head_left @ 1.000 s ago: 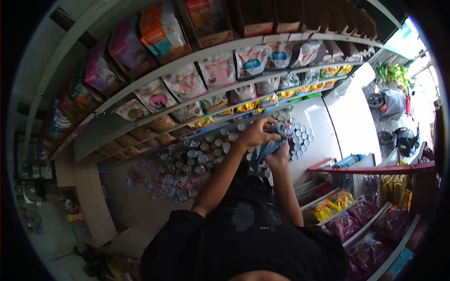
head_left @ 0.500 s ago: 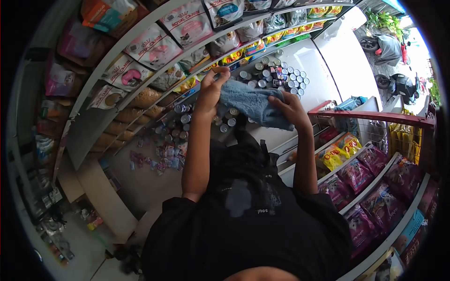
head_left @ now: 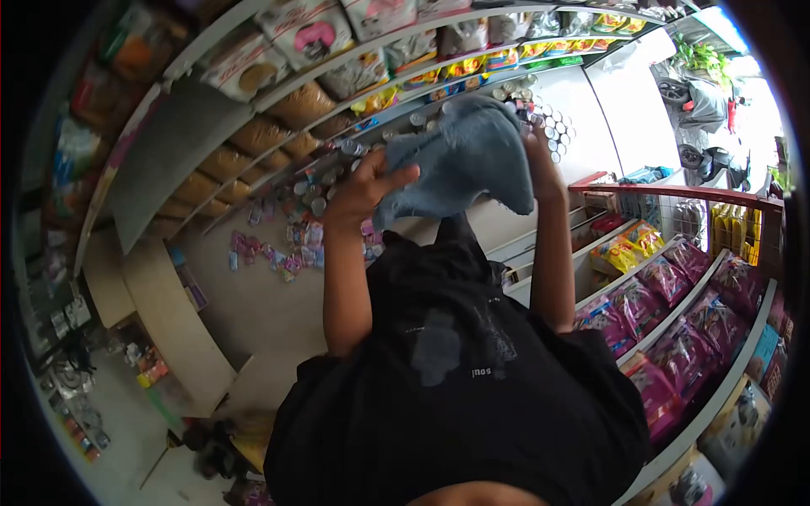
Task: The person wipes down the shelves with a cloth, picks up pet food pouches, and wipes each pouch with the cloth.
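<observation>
A grey-blue cloth (head_left: 460,156) is held up between my two hands in front of my body. My left hand (head_left: 367,187) is closed on its left edge, with the thumb lying over the fabric. At the opposite edge, my right hand (head_left: 542,164) grips the cloth; its fingers are partly hidden behind the fabric. The cloth hangs spread and slightly curved, covering part of the floor and the cans behind it.
Cans (head_left: 553,126) stand on the floor beyond the cloth. Small packets (head_left: 291,253) lie scattered at left. Shelves of pet food bags (head_left: 346,76) curve across the top; purple bags (head_left: 692,337) fill a rack at right. A wooden board (head_left: 169,320) is at lower left.
The cloth has gone from bunched to spread out wider. My left hand has come lower and now holds its left edge, while my right hand has moved slightly up. The view has shifted.
</observation>
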Demonstrator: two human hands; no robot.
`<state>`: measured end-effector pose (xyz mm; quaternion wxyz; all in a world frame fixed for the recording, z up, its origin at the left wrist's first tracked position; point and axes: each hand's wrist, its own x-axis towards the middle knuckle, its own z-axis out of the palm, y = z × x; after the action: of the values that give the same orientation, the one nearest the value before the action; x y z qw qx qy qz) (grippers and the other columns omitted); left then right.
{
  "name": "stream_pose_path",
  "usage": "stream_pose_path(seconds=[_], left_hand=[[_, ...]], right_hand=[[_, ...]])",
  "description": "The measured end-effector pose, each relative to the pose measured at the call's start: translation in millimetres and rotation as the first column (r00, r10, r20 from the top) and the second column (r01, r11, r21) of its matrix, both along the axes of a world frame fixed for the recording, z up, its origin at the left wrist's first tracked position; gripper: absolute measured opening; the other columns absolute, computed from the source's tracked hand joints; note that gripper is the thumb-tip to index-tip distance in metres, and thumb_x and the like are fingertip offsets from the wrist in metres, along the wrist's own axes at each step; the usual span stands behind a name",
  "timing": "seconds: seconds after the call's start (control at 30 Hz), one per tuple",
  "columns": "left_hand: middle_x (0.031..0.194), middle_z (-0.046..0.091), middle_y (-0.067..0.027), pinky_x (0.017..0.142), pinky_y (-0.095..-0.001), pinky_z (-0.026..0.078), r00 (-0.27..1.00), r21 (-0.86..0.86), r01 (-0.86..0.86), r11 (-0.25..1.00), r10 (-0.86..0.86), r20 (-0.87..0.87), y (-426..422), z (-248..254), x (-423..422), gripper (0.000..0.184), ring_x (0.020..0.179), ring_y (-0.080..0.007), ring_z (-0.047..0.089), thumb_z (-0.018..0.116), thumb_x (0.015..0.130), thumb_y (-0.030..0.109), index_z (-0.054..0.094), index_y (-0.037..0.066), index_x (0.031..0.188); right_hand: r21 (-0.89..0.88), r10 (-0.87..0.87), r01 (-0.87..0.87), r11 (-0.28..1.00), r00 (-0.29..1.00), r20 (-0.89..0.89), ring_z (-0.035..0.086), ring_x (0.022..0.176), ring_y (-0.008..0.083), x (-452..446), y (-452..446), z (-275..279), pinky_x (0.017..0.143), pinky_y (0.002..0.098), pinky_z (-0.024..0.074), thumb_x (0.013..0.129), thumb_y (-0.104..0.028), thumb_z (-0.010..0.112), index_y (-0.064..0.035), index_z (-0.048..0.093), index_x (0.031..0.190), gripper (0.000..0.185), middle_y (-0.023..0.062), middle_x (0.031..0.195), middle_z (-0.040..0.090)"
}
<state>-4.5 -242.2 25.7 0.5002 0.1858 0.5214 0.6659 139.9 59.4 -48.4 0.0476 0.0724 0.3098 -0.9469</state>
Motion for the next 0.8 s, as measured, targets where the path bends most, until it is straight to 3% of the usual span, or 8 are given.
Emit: stream_pose_path(seconds=[0.13, 0.27, 0.47, 0.53, 0.6, 0.7, 0.77, 0.8], left_hand=[[0.109, 0.071, -0.0048, 0.071, -0.0217, 0.049, 0.899, -0.095, -0.405, 0.909, 0.415, 0.137, -51.1, -7.5, 9.5, 0.031, 0.082, -0.0102, 0.066, 0.068, 0.097, 0.025, 0.065, 0.003, 0.118], [0.109, 0.071, -0.0068, 0.07, -0.0221, 0.05, 0.728, -0.133, -0.563, 0.816, 0.566, 0.388, -113.4, -46.3, -10.8, 0.033, 0.084, -0.012, 0.068, 0.065, 0.098, 0.029, 0.065, 0.001, 0.117], [0.11, 0.071, -0.0088, 0.07, -0.0226, 0.052, 0.68, -0.138, -0.648, 0.749, 0.65, 0.338, -150.5, -32.0, -25.0, 0.036, 0.085, -0.0145, 0.069, 0.066, 0.097, 0.031, 0.065, 0.002, 0.117], [0.112, 0.07, -0.0096, 0.072, -0.0238, 0.053, 0.694, -0.147, -0.651, 0.744, 0.663, 0.282, -160.9, -33.3, -37.4, 0.037, 0.087, -0.016, 0.069, 0.067, 0.096, 0.031, 0.064, 0.002, 0.119], [0.114, 0.07, -0.0104, 0.075, -0.025, 0.054, 0.709, -0.159, -0.651, 0.742, 0.669, 0.221, -168.8, -34.8, -49.5, 0.039, 0.089, -0.0175, 0.069, 0.068, 0.095, 0.03, 0.063, 0.002, 0.121], [0.116, 0.069, -0.0129, 0.077, -0.0283, 0.055, 0.636, -0.183, -0.736, 0.652, 0.758, 0.144, -184.5, -24.3, -64.8, 0.043, 0.091, -0.0199, 0.069, 0.071, 0.091, 0.027, 0.06, 0.002, 0.125], [0.116, 0.067, -0.0131, 0.077, -0.0274, 0.055, 0.613, 0.08, -0.785, 0.614, 0.753, 0.239, -208.6, -40.2, -68.5, 0.044, 0.088, -0.0203, 0.069, 0.073, 0.089, 0.021, 0.059, 0.001, 0.125], [0.116, 0.067, -0.0131, 0.077, -0.0274, 0.055, 0.604, 0.07, -0.792, 0.607, 0.762, 0.235, -218.3, -38.3, -66.1, 0.044, 0.088, -0.0203, 0.069, 0.073, 0.089, 0.021, 0.059, 0.001, 0.125]], right_hand=[[0.306, 0.013, -0.145, 0.941, 0.918, 0.397, 0.055, 0.127, 0.0364, -0.6, -101.4, -69.3, 0.108, 0.0492, 0.043, 0.102, -0.063, 0.036, -0.0072, 0.04, 0.151, 0.074, 0.0171, 0.142, 0.055], [-0.446, -0.11, 0.177, 0.878, 0.979, 0.174, 0.059, 0.12, 0.0314, 16.1, -168.3, -32.9, 0.104, 0.0461, 0.0446, 0.097, -0.069, 0.04, -0.0025, 0.046, 0.146, 0.083, 0.0162, 0.135, 0.06], [-0.451, -0.06, 0.124, 0.884, 0.986, 0.154, 0.052, 0.131, 0.0343, -30.7, -160.7, -27.6, 0.113, 0.0508, 0.0365, 0.09, -0.073, 0.051, -0.0056, 0.041, 0.149, 0.09, 0.0196, 0.145, 0.051], [-0.066, 0.031, -0.019, 0.998, 0.982, 0.185, 0.051, 0.133, 0.0341, -56.5, -143.6, -35.3, 0.113, 0.0512, 0.0359, 0.088, -0.074, 0.053, -0.006, 0.04, 0.15, 0.094, 0.0208, 0.147, 0.049], [0.32, 0.101, -0.178, 0.931, 0.965, 0.244, 0.049, 0.134, 0.0339, -73.9, -132.0, -44.9, 0.114, 0.0517, 0.0353, 0.085, -0.076, 0.055, -0.0064, 0.039, 0.152, 0.098, 0.0221, 0.149, 0.046], [0.138, 0.209, -0.204, 0.969, 0.978, -0.019, 0.051, 0.132, 0.0334, -84.4, -141.7, -42.1, 0.112, 0.0504, 0.0377, 0.088, -0.072, 0.055, -0.006, 0.039, 0.151, 0.093, 0.0224, 0.148, 0.047], [-0.035, 0.251, -0.273, 0.961, 0.921, -0.298, 0.053, 0.13, 0.0329, -90.7, -154.2, -39.5, 0.111, 0.0492, 0.0401, 0.092, -0.068, 0.055, -0.0055, 0.039, 0.151, 0.087, 0.0227, 0.147, 0.048], [0.153, 0.337, -0.339, 0.928, 0.941, 0.044, 0.054, 0.129, 0.032, -90.3, -157.8, -40.5, 0.109, 0.047, 0.0417, 0.094, -0.064, 0.054, -0.0051, 0.038, 0.151, 0.083, 0.0227, 0.146, 0.048]])
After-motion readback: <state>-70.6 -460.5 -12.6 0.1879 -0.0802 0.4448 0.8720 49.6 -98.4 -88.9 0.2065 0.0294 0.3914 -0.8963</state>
